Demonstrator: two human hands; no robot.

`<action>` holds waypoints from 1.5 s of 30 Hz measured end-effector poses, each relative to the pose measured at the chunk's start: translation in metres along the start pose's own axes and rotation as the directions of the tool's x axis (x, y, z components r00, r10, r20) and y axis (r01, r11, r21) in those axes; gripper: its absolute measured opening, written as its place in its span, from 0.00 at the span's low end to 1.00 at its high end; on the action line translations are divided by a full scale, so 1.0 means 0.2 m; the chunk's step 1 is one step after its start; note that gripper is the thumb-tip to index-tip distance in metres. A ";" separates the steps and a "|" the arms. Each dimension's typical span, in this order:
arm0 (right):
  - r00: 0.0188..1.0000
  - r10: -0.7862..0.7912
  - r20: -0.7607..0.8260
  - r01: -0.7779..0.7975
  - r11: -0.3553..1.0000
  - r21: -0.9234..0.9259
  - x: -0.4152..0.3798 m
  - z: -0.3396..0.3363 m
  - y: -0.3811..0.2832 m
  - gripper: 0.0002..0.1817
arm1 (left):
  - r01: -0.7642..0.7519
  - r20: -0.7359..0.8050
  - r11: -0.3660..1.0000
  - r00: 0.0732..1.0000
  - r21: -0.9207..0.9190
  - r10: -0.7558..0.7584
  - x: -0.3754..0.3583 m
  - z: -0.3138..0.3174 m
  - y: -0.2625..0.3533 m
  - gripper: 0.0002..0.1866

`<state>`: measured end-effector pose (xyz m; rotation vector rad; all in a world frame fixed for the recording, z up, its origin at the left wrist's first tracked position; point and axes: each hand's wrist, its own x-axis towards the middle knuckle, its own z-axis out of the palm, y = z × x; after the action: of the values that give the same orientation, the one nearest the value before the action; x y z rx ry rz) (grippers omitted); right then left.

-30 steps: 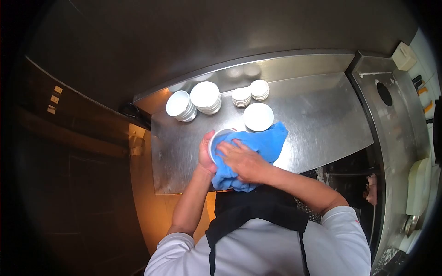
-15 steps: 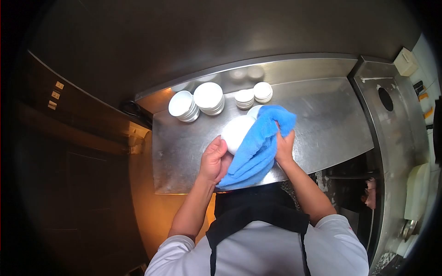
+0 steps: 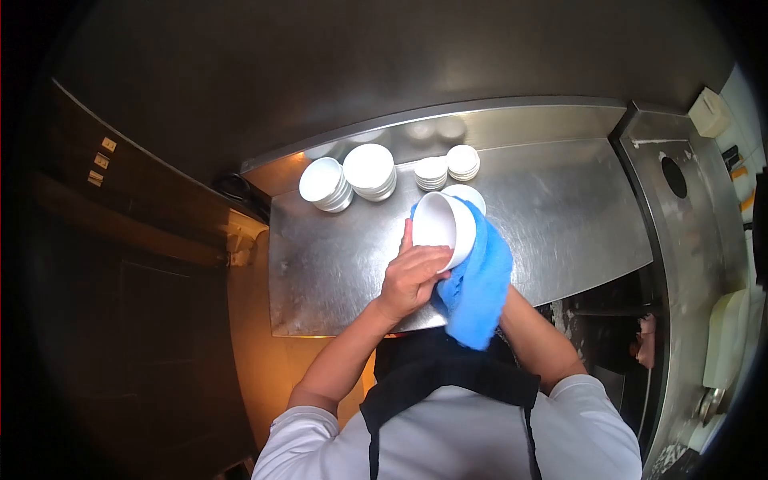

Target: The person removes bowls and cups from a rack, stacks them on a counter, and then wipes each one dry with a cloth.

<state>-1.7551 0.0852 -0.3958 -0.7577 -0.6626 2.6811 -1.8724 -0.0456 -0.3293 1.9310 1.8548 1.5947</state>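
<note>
A white bowl (image 3: 436,224) is tilted up in front of me, its hollow inside facing left and toward me. My left hand (image 3: 414,278) grips its near rim, with the fingers over the edge. A blue cloth (image 3: 484,276) wraps the bowl's outer right side and hangs down below it. My right hand is hidden behind the cloth and presses it to the bowl; only my right forearm (image 3: 532,332) shows. Just beyond the bowl, another white dish (image 3: 472,194) sits on the steel counter (image 3: 572,208), partly covered.
Two stacks of larger white bowls, the left stack (image 3: 326,186) and the right stack (image 3: 370,172), stand at the back left. Two smaller stacks of dishes (image 3: 431,173) stand right of them. A steel ledge with a dark oval hole (image 3: 674,178) runs along the right side.
The bowl has turned from showing its rounded outside to showing its inside. My left hand has moved right, onto its rim. The cloth has swung down, now covering my right hand.
</note>
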 end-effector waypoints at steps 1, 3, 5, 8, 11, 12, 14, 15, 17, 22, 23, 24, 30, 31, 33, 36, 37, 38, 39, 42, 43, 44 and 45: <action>1.000 0.013 0.002 -0.013 1.000 -0.004 0.01 -0.02 0.03 0.33 | 0.007 -0.016 0.999 1.000 0.044 -0.006 0.01 0.00 -0.04 0.12; 1.000 0.006 -0.013 -0.006 1.000 -0.029 0.01 0.01 0.06 0.33 | 0.019 -0.010 0.975 1.000 0.221 -0.017 0.07 -0.06 -0.11 0.12; 0.998 -0.053 -0.037 0.051 0.998 -0.048 -0.01 0.00 0.01 0.32 | 0.047 -0.046 0.924 0.998 0.381 -0.032 0.11 -0.16 -0.28 0.09; 0.984 -0.170 -0.059 0.170 0.985 -0.007 -0.06 -0.05 -0.17 0.32 | 0.061 -0.044 0.816 0.998 0.575 -0.044 0.18 -0.29 -0.50 0.06; 0.951 -0.297 -0.087 0.299 0.954 0.014 -0.13 -0.12 -0.35 0.32 | 0.074 0.024 0.716 0.992 0.694 -0.125 0.24 -0.34 -0.64 0.06; 0.938 -0.332 -0.097 0.335 0.942 0.015 -0.14 -0.15 -0.39 0.32 | 0.066 0.052 0.696 0.988 0.715 -0.148 0.25 -0.33 -0.69 0.05; 0.907 -0.406 -0.116 0.409 0.912 0.008 -0.19 -0.19 -0.46 0.32 | 0.059 0.088 0.664 0.979 0.745 -0.186 0.25 -0.31 -0.75 0.05; 0.887 -0.444 -0.129 0.448 0.894 0.006 -0.22 -0.21 -0.50 0.32 | 0.060 0.097 0.654 0.975 0.754 -0.201 0.25 -0.29 -0.75 0.05; 0.836 -0.527 -0.154 0.533 0.846 -0.004 -0.28 -0.26 -0.57 0.32 | 0.090 0.112 0.613 0.953 0.785 -0.282 0.26 -0.27 -0.75 0.03; 0.676 -0.705 -0.216 0.708 0.702 -0.076 -0.43 -0.37 -0.74 0.31 | -0.003 0.002 0.728 1.000 0.686 0.002 0.27 -0.09 -0.56 0.14; 0.651 -0.723 -0.229 0.723 0.683 -0.100 -0.44 -0.38 -0.75 0.31 | -0.075 0.121 0.796 0.993 0.600 0.003 0.24 -0.01 -0.53 0.18; 0.634 -0.734 -0.243 0.728 0.673 -0.130 -0.43 -0.38 -0.74 0.31 | -0.135 0.237 0.855 0.971 0.501 0.015 0.21 0.07 -0.49 0.21; 0.435 -0.820 -0.371 0.672 0.570 -0.473 -0.22 -0.31 -0.49 0.31 | 0.161 0.421 0.877 0.828 0.454 -0.370 0.10 0.34 -0.48 0.12; 0.401 -0.836 -0.376 0.644 0.549 -0.533 -0.19 -0.27 -0.43 0.31 | 0.302 0.268 0.890 0.877 0.341 -0.400 0.07 0.37 -0.50 0.11; 0.552 -0.759 -0.346 0.492 0.631 -0.600 -0.17 -0.20 -0.28 0.31 | 0.515 0.069 0.853 0.851 0.090 -0.521 0.01 0.42 -0.45 0.12; 0.616 -0.787 0.034 0.454 0.320 -0.831 -0.11 -0.04 -0.06 0.31 | 0.604 -0.037 0.797 0.796 -0.019 -0.604 0.05 0.44 -0.24 0.13; 0.561 -0.795 0.231 0.501 0.104 -0.859 -0.09 0.01 0.02 0.31 | 0.507 -0.121 0.859 0.850 -0.080 -0.513 0.06 0.45 -0.18 0.13; 0.499 -0.756 0.424 0.535 -0.116 -0.837 -0.07 0.04 0.05 0.31 | 0.398 -0.212 0.908 0.884 -0.130 -0.417 0.06 0.45 -0.14 0.13; 0.566 -0.766 0.304 0.603 0.132 -0.787 -0.07 0.09 0.01 0.29 | 0.417 -0.173 0.904 0.887 -0.093 -0.428 0.07 0.40 -0.10 0.13; 0.882 -0.471 0.025 0.371 0.661 -0.652 -0.05 0.09 -0.15 0.28 | 0.464 -0.139 0.884 0.873 -0.058 -0.468 0.04 0.28 -0.04 0.13; 0.876 -0.479 0.057 0.389 0.631 -0.671 -0.05 0.11 -0.16 0.29 | 0.464 -0.190 0.880 0.859 -0.101 -0.475 0.05 0.27 -0.04 0.13; 0.869 -0.487 0.089 0.407 0.601 -0.688 -0.04 0.12 -0.16 0.29 | 0.455 -0.243 0.879 0.844 -0.144 -0.477 0.08 0.25 -0.06 0.13; 0.705 -0.670 0.231 0.567 0.338 -0.751 -0.02 0.19 -0.01 0.29 | 0.526 -0.235 0.847 0.816 -0.074 -0.527 0.11 0.21 -0.08 0.11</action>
<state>-1.7731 0.0729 -0.3640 -0.6222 -1.7463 1.5156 -1.8617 0.0016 -0.3455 1.0831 2.2074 1.6820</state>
